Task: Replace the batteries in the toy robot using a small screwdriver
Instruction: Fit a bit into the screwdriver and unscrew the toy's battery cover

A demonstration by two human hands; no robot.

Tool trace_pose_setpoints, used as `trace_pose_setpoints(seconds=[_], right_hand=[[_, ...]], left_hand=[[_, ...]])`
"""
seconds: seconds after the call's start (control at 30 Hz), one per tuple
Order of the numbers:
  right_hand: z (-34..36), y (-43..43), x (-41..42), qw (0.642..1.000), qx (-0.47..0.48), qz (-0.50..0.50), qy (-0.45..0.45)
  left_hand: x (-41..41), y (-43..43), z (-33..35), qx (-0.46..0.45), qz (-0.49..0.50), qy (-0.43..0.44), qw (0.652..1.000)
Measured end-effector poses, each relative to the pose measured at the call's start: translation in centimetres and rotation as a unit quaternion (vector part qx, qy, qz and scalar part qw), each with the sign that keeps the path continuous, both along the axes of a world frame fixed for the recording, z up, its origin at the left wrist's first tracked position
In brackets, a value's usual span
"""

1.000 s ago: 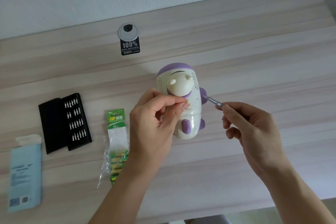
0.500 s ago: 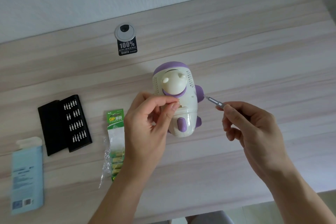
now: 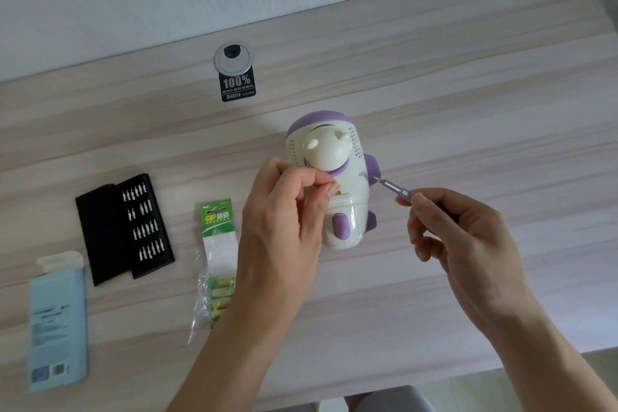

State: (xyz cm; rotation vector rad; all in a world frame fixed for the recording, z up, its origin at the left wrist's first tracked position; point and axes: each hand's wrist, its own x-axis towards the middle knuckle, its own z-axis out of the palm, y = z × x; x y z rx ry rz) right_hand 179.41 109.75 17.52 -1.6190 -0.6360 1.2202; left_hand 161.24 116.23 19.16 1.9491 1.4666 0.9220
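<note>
The cream and purple toy robot point(image 3: 354, 157) lies on the wooden desk point(image 3: 468, 110), underside facing me. My left hand point(image 3: 281, 221) hovers over its left side, thumb and forefinger pinched together just above the battery cover point(image 3: 344, 206); anything between them is too small to see. My right hand point(image 3: 458, 237) grips the small grey screwdriver point(image 3: 393, 189), its tip at the robot's right side beside the purple arm. A green pack of new batteries point(image 3: 217, 221) lies left of my left wrist.
An open black case of screwdriver bits point(image 3: 127, 227) lies at the left, with a pale blue box point(image 3: 57, 321) nearer me. A round cable grommet point(image 3: 233, 58) and a black sticker point(image 3: 238, 87) sit behind the robot. The desk's near edge runs lower right.
My left hand has let go of the robot's body and pinched its fingertips together. The robot has settled a little lower on the desk. The screwdriver tip stays by the robot's right side.
</note>
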Motion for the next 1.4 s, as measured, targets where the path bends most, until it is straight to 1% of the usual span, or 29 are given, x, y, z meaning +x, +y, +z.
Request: trace_pose_setpoints(seconds=[0.17, 0.3, 0.37, 0.43, 0.53, 0.6, 0.67, 0.77, 0.83, 0.9, 0.97, 1.07, 1.23, 1.4], right_hand=[[0.2, -0.1, 0.2, 1.0, -0.004, -0.006, -0.004], [0.5, -0.4, 0.4, 1.0, -0.008, -0.008, -0.008], [0.4, -0.6, 0.5, 1.0, -0.013, -0.01, -0.01], [0.6, -0.9, 0.5, 1.0, -0.021, -0.011, -0.013], [1.0, -1.4, 0.6, 0.999, -0.041, -0.006, -0.027], [1.2, -1.8, 0.5, 0.997, -0.06, -0.006, -0.056], [0.9, -2.4, 0.5, 0.993, -0.077, -0.013, -0.086], [-0.4, -2.9, 0.3, 0.986, -0.098, -0.027, -0.134], [-1.5, -3.1, -0.1, 0.974, -0.108, -0.014, -0.2], [-2.8, -3.2, -0.5, 0.955, -0.112, 0.008, -0.275], [-4.0, -3.5, -0.9, 0.936, -0.11, 0.028, -0.334], [-5.2, -3.9, -1.4, 0.91, -0.096, 0.058, -0.399], [-5.7, -4.5, -1.9, 0.895, -0.123, 0.069, -0.423], [-6.4, -4.5, -2.2, 0.892, -0.109, 0.038, -0.437]], left_hand=[[0.0, -0.2, -0.3, -0.021, 0.003, -0.026, 0.999], [-0.4, -0.3, 0.2, -0.079, -0.031, -0.108, 0.991], [-0.9, -0.8, 0.6, -0.1, -0.05, -0.164, 0.98], [-1.9, -1.5, 1.0, -0.135, -0.032, -0.214, 0.967], [-3.7, -2.7, 0.8, -0.174, 0.034, -0.232, 0.956], [-4.8, -3.5, 0.2, -0.195, 0.072, -0.223, 0.952], [-5.9, -4.1, -1.0, -0.216, 0.086, -0.199, 0.952], [-7.1, -4.7, -3.0, -0.231, 0.088, -0.118, 0.962], [-7.3, -4.9, -4.0, -0.205, 0.068, -0.047, 0.975], [-7.2, -4.9, -4.9, -0.175, 0.033, 0.006, 0.984], [-7.1, -4.7, -5.8, -0.155, 0.005, 0.042, 0.987], [-7.1, -4.5, -6.9, -0.139, -0.037, 0.086, 0.986], [-7.1, -4.7, -7.9, -0.109, -0.102, 0.107, 0.983], [-6.9, -5.1, -8.7, -0.098, -0.106, 0.113, 0.983]])
